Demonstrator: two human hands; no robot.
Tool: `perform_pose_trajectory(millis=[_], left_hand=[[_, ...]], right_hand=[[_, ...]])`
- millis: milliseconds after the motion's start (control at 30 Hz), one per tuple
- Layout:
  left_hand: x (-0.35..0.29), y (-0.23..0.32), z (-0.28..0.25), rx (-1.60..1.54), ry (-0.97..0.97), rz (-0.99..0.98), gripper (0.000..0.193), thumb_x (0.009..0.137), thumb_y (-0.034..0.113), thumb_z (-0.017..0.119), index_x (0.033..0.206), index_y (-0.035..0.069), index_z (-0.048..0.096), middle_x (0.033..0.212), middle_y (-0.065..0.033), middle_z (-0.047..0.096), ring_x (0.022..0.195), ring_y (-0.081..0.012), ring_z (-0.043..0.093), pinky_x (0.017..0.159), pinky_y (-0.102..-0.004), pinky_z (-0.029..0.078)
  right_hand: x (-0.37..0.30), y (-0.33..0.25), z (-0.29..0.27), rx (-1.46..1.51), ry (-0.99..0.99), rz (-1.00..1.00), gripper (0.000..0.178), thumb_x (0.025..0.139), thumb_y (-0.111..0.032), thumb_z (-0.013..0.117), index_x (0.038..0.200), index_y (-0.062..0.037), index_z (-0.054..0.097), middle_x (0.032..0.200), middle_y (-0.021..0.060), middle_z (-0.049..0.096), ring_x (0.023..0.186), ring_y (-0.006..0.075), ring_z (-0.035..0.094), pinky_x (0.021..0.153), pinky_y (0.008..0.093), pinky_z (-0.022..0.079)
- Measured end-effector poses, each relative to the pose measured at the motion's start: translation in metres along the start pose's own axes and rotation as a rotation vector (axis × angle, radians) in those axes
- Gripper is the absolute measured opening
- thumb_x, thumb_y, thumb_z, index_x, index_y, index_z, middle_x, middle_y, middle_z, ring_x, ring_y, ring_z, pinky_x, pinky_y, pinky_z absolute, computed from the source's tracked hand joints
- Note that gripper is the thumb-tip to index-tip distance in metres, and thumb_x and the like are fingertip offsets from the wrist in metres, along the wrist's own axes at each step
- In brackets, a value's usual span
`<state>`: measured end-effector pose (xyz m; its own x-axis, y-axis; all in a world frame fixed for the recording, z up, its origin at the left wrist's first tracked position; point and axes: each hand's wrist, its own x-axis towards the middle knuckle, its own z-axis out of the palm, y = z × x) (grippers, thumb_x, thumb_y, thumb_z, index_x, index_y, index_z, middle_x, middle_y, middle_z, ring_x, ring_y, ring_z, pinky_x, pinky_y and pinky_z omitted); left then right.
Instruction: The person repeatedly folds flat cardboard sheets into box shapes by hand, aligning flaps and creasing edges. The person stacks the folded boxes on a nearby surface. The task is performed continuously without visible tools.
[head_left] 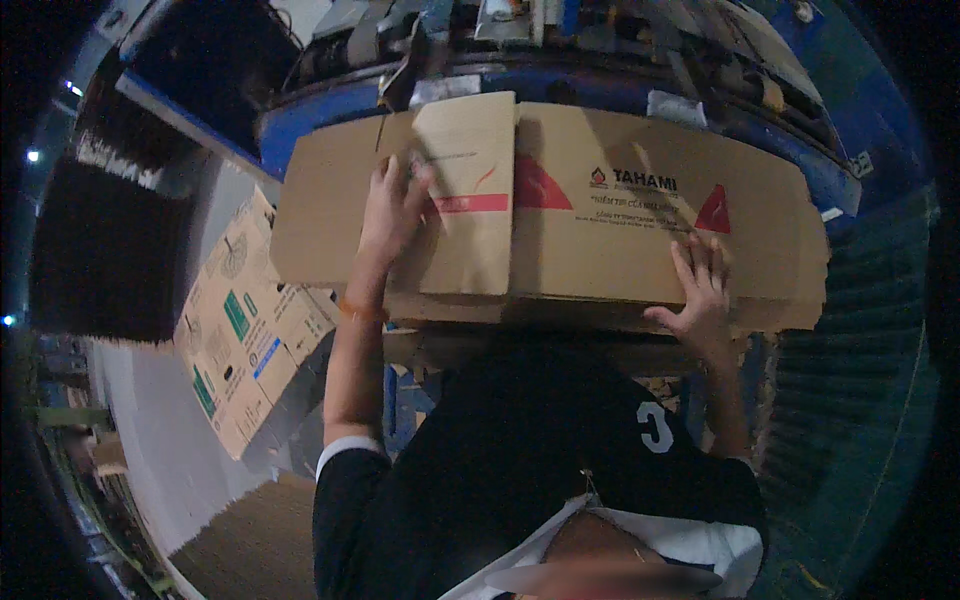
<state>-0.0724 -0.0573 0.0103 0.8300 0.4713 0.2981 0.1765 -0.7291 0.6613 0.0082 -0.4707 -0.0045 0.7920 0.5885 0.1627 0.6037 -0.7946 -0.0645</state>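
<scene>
A brown cardboard box blank (620, 140) lies folded flat before me, with red and black print on its right-hand panel. A paler panel (470, 140) with a red stripe meets it at an upright seam near the middle. On the left part rests my left hand (395, 215), its fingers apart and slightly bent, a little blurred, touching the cardboard beside the pale panel. My right hand (702, 300) lies on the near edge of the right panel, fingers spread and thumb out to the side. Under the near edge, more cardboard layers show.
Beyond the blank runs a blue machine (290, 135) with metal parts along its top. To my left, a cardboard sheet (255, 310) with green and blue print lies at an angle. Dark stacks of cardboard (110, 250) stand farther left, and another stack (250, 545) sits at lower left.
</scene>
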Motion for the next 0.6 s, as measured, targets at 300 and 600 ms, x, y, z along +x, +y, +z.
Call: perform_pose_trajectory(millis=[300,600], left_hand=[[-0.055,0.018,-0.005,0.358,-0.189,0.632,0.063,0.079,0.004,0.051,0.141,0.004,0.037,0.148,-0.0161,0.033,0.135,-0.0347,0.033,0.110,-0.0501,0.028],[0.028,-0.025,0.014,0.285,-0.109,0.825,0.050,0.086,0.004,0.042,0.136,0.006,0.045,0.141,-0.0141,0.044,0.129,-0.0308,0.043,0.104,-0.0424,0.039]], right_hand=[[0.025,0.021,-0.005,0.077,-0.175,-0.039,0.093,0.071,-0.065,0.063,0.145,-0.0158,0.035,0.156,0.0115,0.014,0.143,0.0374,0.004,0.111,0.0620,0.005],[0.106,0.068,0.013,0.051,-0.073,-0.220,0.088,0.074,-0.058,0.065,0.144,-0.0133,0.037,0.153,0.0084,0.024,0.142,0.0326,0.015,0.116,0.0494,0.011]])
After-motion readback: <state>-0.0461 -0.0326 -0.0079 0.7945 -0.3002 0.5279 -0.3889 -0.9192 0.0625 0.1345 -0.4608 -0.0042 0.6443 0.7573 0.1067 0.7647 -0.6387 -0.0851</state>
